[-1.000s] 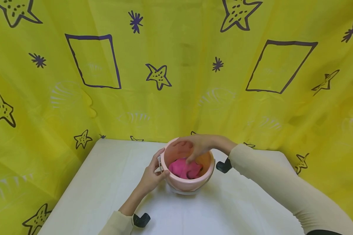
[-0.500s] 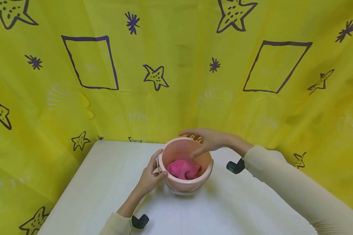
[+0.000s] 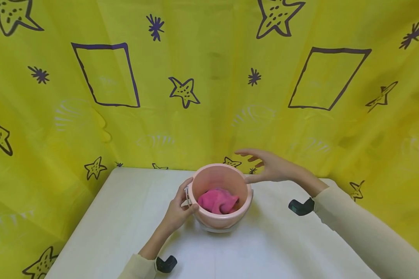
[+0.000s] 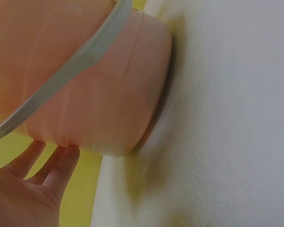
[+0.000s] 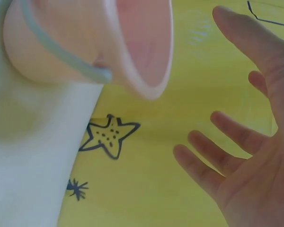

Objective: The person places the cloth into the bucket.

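Note:
A pink bucket (image 3: 219, 221) stands on the white table, its white handle (image 4: 92, 49) hanging down along its front. Inside it lies a crumpled bright pink cloth (image 3: 214, 199). My left hand (image 3: 177, 209) holds the bucket's left side, thumb at the front of the rim and fingers spread along the wall; several of those fingertips meet the wall in the left wrist view. Up at the bucket's right, my right hand (image 3: 274, 166) is in the air with fingers apart and nothing in them. The right wrist view shows a gap between that hand and the rim.
The white table (image 3: 125, 221) reaches back to a yellow curtain (image 3: 209, 128) printed with starfish and frames, which also rises on both sides. A dark wrist-worn device (image 3: 166, 264) sits at the left sleeve, another dark device (image 3: 301, 207) at the right.
My right hand has come up out of the bucket, off the cloth, and moved right past the rim. The left hand keeps its hold, and the cloth stays in the bucket.

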A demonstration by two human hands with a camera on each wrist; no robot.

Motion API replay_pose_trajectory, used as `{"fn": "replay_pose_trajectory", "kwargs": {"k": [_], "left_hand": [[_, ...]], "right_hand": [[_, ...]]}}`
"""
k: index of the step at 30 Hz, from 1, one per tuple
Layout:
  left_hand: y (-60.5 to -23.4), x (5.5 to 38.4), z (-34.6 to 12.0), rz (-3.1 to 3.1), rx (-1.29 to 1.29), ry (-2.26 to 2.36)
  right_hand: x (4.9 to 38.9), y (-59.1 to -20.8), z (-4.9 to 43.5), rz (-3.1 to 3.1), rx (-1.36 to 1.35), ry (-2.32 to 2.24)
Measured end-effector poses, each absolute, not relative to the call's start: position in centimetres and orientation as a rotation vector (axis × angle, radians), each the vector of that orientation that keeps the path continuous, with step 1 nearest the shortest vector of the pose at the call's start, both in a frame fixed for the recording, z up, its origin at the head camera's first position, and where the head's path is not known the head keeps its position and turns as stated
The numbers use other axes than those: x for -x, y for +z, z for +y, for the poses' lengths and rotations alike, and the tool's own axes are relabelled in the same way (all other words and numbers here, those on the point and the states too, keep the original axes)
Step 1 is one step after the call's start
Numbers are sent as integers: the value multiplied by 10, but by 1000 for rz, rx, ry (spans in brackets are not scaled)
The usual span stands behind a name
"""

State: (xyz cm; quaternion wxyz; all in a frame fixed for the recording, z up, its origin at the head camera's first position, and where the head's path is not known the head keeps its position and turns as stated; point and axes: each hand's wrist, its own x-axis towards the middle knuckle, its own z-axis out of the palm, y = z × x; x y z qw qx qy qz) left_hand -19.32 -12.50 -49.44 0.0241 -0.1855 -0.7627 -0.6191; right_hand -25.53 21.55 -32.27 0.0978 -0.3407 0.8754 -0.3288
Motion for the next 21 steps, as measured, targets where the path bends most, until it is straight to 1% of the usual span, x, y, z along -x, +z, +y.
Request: {"fn": "replay_pose_trajectory", "kwargs": {"k": [6, 13, 18, 21], "left_hand": [[-494, 190, -126, -2363, 581, -1893], [-493, 190, -128, -2356, 592, -1904], [-492, 189, -129, -2367, 583, -1884], [-492, 188, -130, -2369, 581, -1876]], "right_hand": [[244, -340, 238, 2704, 944, -1015], [230, -378, 259, 2896, 842, -1020], [219, -409, 265, 3067, 770, -871], [211, -425, 267, 3155, 673, -713]]}}
